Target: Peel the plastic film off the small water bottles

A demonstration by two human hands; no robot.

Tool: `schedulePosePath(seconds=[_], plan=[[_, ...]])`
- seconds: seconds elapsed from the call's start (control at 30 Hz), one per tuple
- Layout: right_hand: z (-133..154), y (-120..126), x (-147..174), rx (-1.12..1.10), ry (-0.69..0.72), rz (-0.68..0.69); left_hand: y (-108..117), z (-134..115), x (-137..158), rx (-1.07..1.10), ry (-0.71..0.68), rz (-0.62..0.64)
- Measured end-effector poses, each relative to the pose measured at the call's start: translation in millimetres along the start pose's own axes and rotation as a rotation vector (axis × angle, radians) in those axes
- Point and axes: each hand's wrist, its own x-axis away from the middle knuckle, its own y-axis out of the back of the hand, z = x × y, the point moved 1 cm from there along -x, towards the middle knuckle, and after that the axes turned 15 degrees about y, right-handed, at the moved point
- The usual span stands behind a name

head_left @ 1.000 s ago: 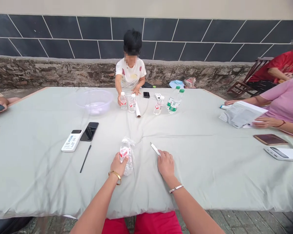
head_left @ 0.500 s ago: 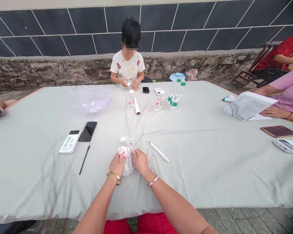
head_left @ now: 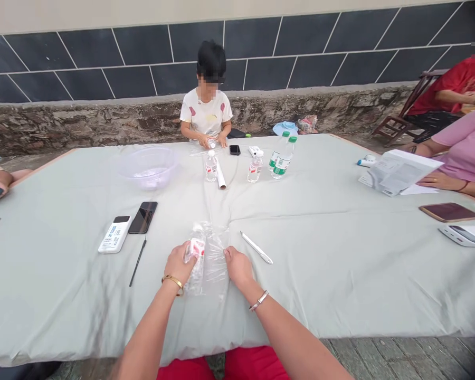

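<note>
My left hand [head_left: 181,264] is closed around a small clear water bottle [head_left: 198,247] with a white cap and a red-and-white label, lying or leaning on the cloth with its cap away from me. Clear plastic film [head_left: 216,257] stretches from the bottle to my right hand [head_left: 238,268], whose thumb and fingers pinch its right edge. A white pen [head_left: 256,247] lies just right of that hand. To the left are a black phone [head_left: 143,217], a white power bank [head_left: 115,234] and a black strap [head_left: 138,264].
The grey-green cloth [head_left: 340,285] covers the table. Farther back stand a purple basin [head_left: 149,166], small bottles [head_left: 211,167], a film roll [head_left: 220,175] and green-capped bottles [head_left: 284,159]. A person [head_left: 206,113] sits opposite; another holds papers [head_left: 399,170] at right.
My hands have moved apart, the left one shifting left with the bottle. The film, earlier bunched around the bottle, is now pulled out to the right between them.
</note>
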Motion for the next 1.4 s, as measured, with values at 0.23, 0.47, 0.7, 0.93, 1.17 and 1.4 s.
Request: schedulePosePath(seconds=[0.23,0.47,0.7,0.93,1.17,1.4], plan=[[-8.4,3.4,-0.5,0.05,-0.032,0.043,23.2,29.0,-25.5,-0.024,0.096,-0.102],[-15.4,6.4,0.3,0.064,-0.061,0.057,13.1,28.3,-27.2,-0.028,0.173,-0.058],[8.2,38.0,16.4,0.035,0.161,-0.332,7.8,33.1,-26.8,0.01,0.172,-0.092],[71.7,35.6,-4.0,-0.166,0.421,-0.14,-1.3,40.5,-23.6,0.129,0.12,-0.2],[100.1,-1.2,-29.5,-0.244,0.176,0.192,-4.2,47.0,-20.5,0.31,0.071,-0.23],[75.4,4.4,-33.9,-0.897,-0.067,0.274,9.2,63.2,-29.2,0.525,0.185,-0.233]])
